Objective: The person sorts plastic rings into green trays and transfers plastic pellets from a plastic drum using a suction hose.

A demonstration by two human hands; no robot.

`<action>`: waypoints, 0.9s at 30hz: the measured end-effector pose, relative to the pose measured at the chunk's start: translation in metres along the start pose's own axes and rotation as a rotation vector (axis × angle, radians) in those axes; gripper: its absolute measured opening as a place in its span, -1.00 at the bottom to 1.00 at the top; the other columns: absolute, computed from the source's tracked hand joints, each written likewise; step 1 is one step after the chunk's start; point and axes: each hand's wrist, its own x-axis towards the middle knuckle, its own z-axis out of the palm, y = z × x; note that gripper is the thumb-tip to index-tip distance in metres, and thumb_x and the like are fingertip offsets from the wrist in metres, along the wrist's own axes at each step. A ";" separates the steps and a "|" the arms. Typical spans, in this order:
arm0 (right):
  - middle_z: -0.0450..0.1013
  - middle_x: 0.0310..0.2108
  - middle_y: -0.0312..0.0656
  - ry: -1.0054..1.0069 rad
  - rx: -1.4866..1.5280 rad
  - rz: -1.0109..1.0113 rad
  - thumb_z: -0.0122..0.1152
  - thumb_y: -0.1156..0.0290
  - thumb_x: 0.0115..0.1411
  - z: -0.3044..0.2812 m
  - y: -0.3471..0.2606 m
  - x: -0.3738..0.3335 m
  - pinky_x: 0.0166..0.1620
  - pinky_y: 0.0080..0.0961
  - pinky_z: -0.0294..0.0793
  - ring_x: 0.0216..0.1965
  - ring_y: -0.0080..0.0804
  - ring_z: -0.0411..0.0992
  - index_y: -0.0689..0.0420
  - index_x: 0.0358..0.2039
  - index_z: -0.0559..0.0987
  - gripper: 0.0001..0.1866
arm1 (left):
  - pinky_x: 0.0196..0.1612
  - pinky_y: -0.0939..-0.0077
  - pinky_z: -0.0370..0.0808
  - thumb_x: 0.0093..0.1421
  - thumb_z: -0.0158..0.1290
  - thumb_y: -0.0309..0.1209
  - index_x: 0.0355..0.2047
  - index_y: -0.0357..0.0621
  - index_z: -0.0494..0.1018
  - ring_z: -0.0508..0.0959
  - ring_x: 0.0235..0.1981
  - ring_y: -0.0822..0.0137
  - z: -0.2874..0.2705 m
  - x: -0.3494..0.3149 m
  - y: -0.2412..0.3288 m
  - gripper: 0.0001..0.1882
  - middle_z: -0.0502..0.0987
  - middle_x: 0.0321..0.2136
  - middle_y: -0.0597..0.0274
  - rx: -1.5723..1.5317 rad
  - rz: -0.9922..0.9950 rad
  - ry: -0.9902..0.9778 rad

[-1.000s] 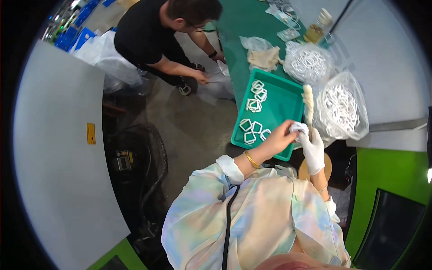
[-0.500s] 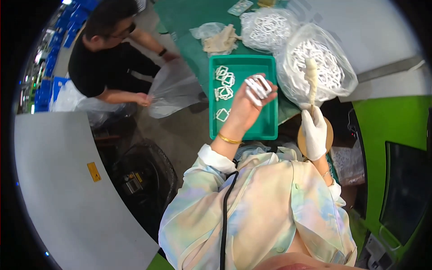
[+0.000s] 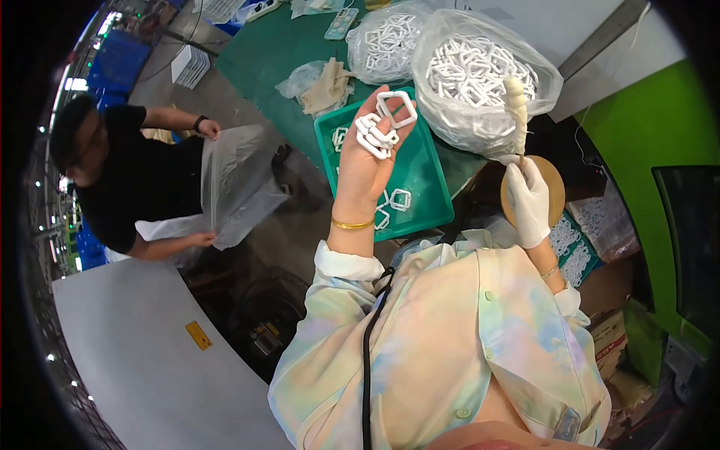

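Observation:
My bare left hand (image 3: 362, 174), palm up over the green tray (image 3: 421, 165), holds several white rounded-square rings (image 3: 376, 135). One larger ring stands at the fingertips. In the tray lie more such rings (image 3: 400, 199), partly hidden by my hand and wrist. My right hand (image 3: 530, 204) wears a white glove. Its fingers are closed round the lower end of an upright stick with a cream, lumpy wrapped head (image 3: 516, 111). That head stands in front of a large clear bag of white rings (image 3: 472, 112).
A second bag of rings (image 3: 386, 41) and a beige cloth (image 3: 327, 87) lie on the green table (image 3: 255, 71). Below my right hand is a round wooden disc (image 3: 555, 184). At left, a person in black (image 3: 142, 172) handles a clear plastic sheet or bag (image 3: 244, 180). A grey panel (image 3: 142, 337) stands lower left.
My view has turned. My left hand has moved up and left with the rings, and one ring now stands out at its fingertips. The person at left has raised the clear plastic.

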 end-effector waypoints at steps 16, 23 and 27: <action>0.12 -0.62 -0.59 0.166 0.032 -0.059 -0.04 0.37 0.34 -0.038 0.013 0.013 -0.61 -0.82 -0.05 -0.67 -0.88 0.01 0.17 -0.10 0.48 -0.78 | 0.09 0.36 0.45 0.27 -0.25 -0.66 0.18 -0.23 0.25 0.42 0.12 0.13 0.063 0.089 -0.010 -0.55 0.39 0.06 0.04 0.397 -0.076 -0.230; 0.11 -0.61 -0.58 0.217 0.050 -0.057 -0.02 0.35 0.33 -0.048 0.014 0.018 -0.59 -0.81 -0.06 -0.64 -0.87 -0.01 0.18 -0.11 0.50 -0.77 | 0.01 0.48 0.41 0.19 -0.18 -0.58 0.13 -0.16 0.34 0.48 0.01 0.24 0.087 0.140 -0.020 -0.53 0.43 0.04 0.07 1.127 0.078 -0.473; 0.11 -0.59 -0.58 0.243 0.010 -0.078 -0.02 0.34 0.33 -0.055 0.020 0.022 -0.56 -0.79 -0.06 -0.60 -0.86 -0.01 0.19 -0.13 0.51 -0.76 | -0.10 0.45 0.43 0.17 -0.11 -0.59 0.09 -0.03 0.40 0.53 -0.18 0.32 0.088 0.156 -0.010 -0.54 0.48 -0.10 0.03 1.786 0.446 -0.553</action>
